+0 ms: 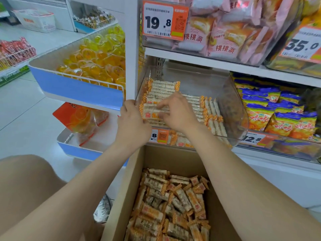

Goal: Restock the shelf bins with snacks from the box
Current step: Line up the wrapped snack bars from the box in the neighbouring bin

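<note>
Cardboard box [132, 180] is sitting open at the bottom of the view, below the shelf [199, 61], holding a loose heap of orange-ended wrapped snack bars [172, 206]. Just above it a clear bin [231, 101] is standing on the shelf, carrying neat rows of bars [163, 87] of the same kind. The left hand [133, 122] is curling over the bin's front left corner and gripping its wall. The right hand [178, 113] is reaching into the bin, its bent fingers pinching one bar [152, 113] on the front row. Blue and orange packets [281, 117] are lying in the next bin to the right, pink packets [224, 39] are filling the bin above, and yellow jelly cups [97, 54] are piled in a basket to the left.
</note>
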Available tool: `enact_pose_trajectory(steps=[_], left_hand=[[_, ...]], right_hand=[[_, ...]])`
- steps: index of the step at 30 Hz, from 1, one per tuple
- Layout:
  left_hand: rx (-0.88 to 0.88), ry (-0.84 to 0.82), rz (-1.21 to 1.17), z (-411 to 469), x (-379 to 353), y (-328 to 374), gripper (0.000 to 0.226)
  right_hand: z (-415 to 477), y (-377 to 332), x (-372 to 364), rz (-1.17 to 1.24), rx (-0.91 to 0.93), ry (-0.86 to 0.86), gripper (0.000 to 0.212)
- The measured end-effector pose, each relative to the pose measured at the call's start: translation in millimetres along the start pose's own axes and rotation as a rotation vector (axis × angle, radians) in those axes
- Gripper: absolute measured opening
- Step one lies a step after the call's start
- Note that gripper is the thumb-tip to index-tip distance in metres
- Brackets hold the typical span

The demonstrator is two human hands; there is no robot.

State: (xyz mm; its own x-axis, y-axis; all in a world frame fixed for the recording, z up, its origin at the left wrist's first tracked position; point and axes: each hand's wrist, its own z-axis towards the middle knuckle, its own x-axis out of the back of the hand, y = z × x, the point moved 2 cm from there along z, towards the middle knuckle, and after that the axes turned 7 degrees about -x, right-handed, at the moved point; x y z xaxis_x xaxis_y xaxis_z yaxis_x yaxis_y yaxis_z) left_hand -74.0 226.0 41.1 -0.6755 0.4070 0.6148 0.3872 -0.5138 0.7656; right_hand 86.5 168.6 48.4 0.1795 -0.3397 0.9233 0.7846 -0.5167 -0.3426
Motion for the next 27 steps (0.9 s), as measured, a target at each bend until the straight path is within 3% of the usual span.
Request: enact_pose_trajectory(steps=[5,10,16,18,21,23,27], left_hand=[[-0.027,0.012,0.051,-6.3,-0.5,7.4,0.057],[-0.067,0.005,0.097,-7.4,2.2,6.8,0.055],[-0.09,0.084,0.135,-10.8,0.2,2.6,0.062],[-0.216,0.21,0.27,-15.9,0.5,5.8,0.061],[-0.463,0.372,0.378,-30.2,0.1,17.3,0.038],[-0.536,0.273,0.302,-44.1,-9.7,22.3,0.021],[-0.512,-0.256,0.316,-74.5,-58.6,10.8,0.009]], right_hand=[[0.2,-1.5,1.8,0.033,-0.001,-0.058,0.029],[-2.2,-2.6,-1.5,-0.024,-0.019,0.018,0.043],[-11.7,5.3,10.3,0.075,0.037,0.122,0.028],[-25.9,3.5,19.9,0.147,0.075,0.178,0.022],[-71.8,7.4,32.8,0.283,0.133,0.208,0.024],[-109.1,22.8,29.6,0.303,0.178,0.148,0.024],[-156.1,83.0,-12.2,0.058,0.037,-0.281,0.028]])
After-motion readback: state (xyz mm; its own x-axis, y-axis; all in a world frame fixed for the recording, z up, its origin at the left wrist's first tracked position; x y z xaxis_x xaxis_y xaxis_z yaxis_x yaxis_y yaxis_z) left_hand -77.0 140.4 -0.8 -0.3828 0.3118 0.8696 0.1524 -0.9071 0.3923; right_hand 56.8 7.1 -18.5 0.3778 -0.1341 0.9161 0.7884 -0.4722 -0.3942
